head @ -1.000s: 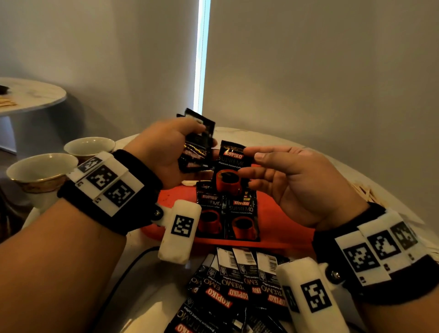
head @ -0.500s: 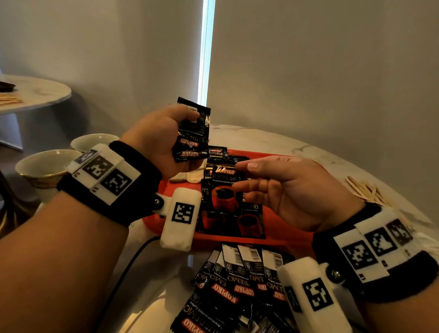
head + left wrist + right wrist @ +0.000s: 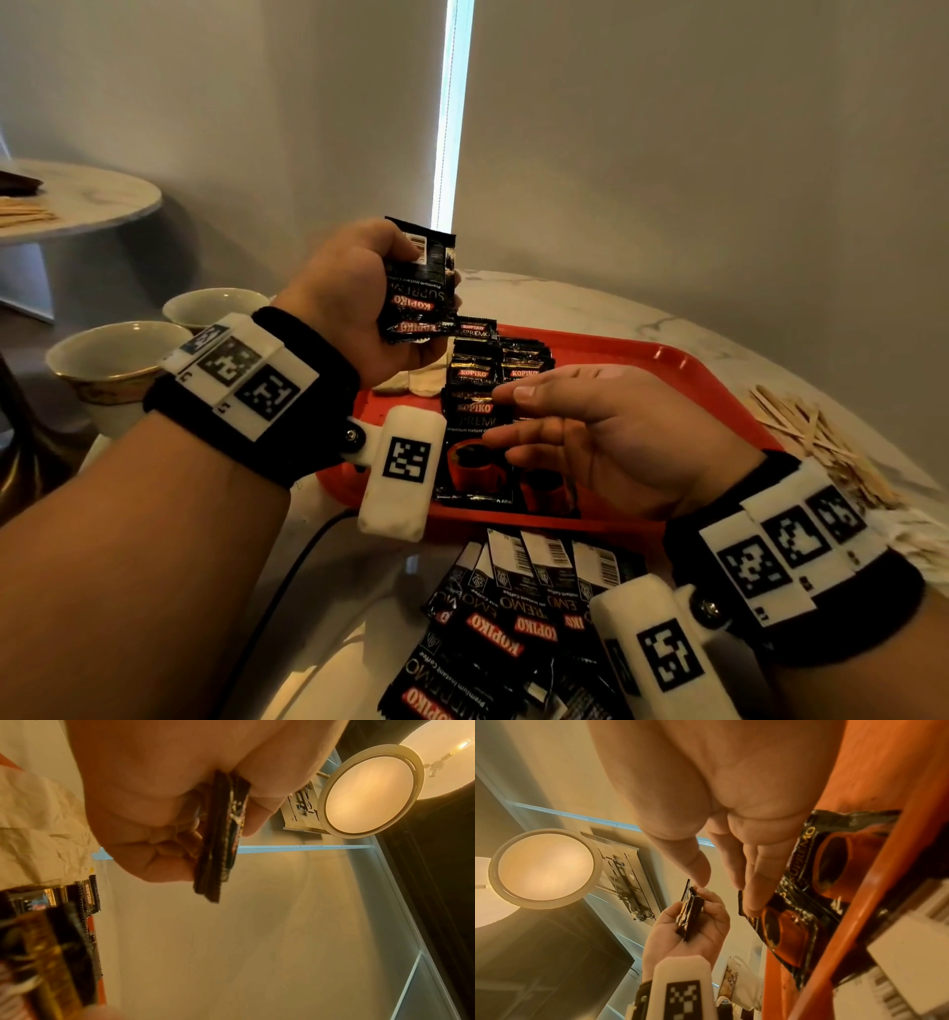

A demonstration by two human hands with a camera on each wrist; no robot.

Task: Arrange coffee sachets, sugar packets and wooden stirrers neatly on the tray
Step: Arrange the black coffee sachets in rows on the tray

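Over the red tray [image 3: 683, 360]: left hand [image 3: 354, 303] raised, fingers curled round a small stack of coffee sachets [image 3: 418, 288], held on edge; the left wrist view shows several sachets clamped between thumb and fingers, exact count hard to tell. Right hand [image 3: 606, 437] hovers low above the tray, fingers straight and loosely spread, thumb extended, holding nothing; whether the fingertips touch the sachets beneath cannot be told.

On the tray: laid sachets [image 3: 475, 411] in overlapping rows, printed face up, running from near edge toward the far side. Pale paper packets [image 3: 416, 383], probably the sugar, lie at the tray's left, partly hidden by the left hand.

On the counter [image 3: 590, 303]: loose pile of sachets [image 3: 513, 616] just in front of the tray, unsorted; wooden stirrers [image 3: 811, 437] scattered to the right, off the tray. Two cups [image 3: 113, 354] to the left.

Step in hand, as judged: coffee sachets being dealt from the left-hand stack into the rows. Stirrers not yet begun.

Next move calls for the right hand to pinch one sachet off the stack, turn it to match the others, and lay it square against the row without shifting its neighbours.
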